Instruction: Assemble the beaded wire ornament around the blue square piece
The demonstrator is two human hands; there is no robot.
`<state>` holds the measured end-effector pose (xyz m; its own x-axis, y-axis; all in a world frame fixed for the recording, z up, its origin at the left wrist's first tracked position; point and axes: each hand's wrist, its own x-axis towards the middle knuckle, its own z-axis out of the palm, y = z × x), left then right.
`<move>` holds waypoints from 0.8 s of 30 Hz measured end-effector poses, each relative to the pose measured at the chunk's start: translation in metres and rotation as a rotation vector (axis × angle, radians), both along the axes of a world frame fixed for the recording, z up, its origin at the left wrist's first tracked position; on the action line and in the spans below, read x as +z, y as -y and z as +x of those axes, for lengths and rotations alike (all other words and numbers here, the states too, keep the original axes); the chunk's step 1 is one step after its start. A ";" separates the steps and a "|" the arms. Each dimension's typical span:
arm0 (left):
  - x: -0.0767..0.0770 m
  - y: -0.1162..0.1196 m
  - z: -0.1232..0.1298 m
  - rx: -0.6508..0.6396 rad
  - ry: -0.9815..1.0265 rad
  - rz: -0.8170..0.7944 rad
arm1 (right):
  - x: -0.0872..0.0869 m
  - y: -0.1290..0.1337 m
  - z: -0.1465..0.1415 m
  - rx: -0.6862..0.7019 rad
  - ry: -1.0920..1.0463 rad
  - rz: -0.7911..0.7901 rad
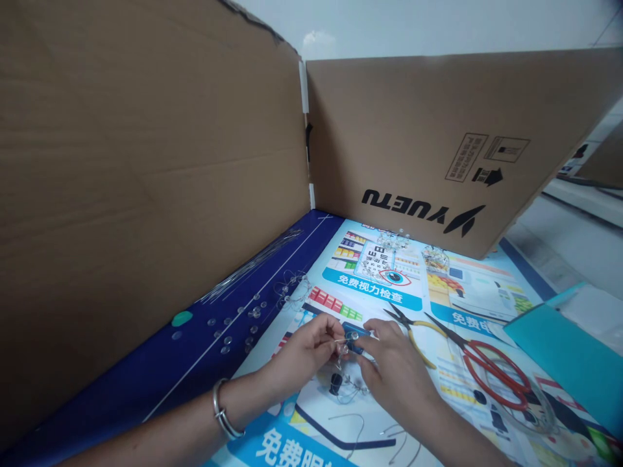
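My left hand [309, 353], with a silver bracelet [222, 410] at its wrist, is closed in a pinch on a thin wire [342, 340]. A clear round bead [354, 336] sits at the wire's right end, held at the fingertips of my right hand [396, 363]. Another clear bead [343, 349] shows just below, between the two hands. From there a tangle of wire with clear beads [353, 388] hangs or lies over the printed sheet. The left fingertips partly hide the wire.
Loose clear beads [226, 340] and a bundle of straight wires [257, 263] lie at left, beside a green disc [182, 318]. Yellow-handled pliers [413, 331] and red-handled scissors [496, 370] lie right. Cardboard panels [413, 130] stand behind; bent wires [348, 421] lie in front.
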<state>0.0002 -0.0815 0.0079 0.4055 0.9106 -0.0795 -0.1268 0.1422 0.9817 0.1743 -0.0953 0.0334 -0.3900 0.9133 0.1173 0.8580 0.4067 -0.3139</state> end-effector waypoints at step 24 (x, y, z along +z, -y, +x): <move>-0.003 0.000 0.000 -0.028 0.021 0.000 | -0.001 0.000 0.002 0.035 -0.015 -0.046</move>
<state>-0.0002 -0.0816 0.0052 0.4322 0.8990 -0.0703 -0.1438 0.1457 0.9788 0.1767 -0.0955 0.0319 -0.4203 0.9037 0.0813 0.8385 0.4211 -0.3460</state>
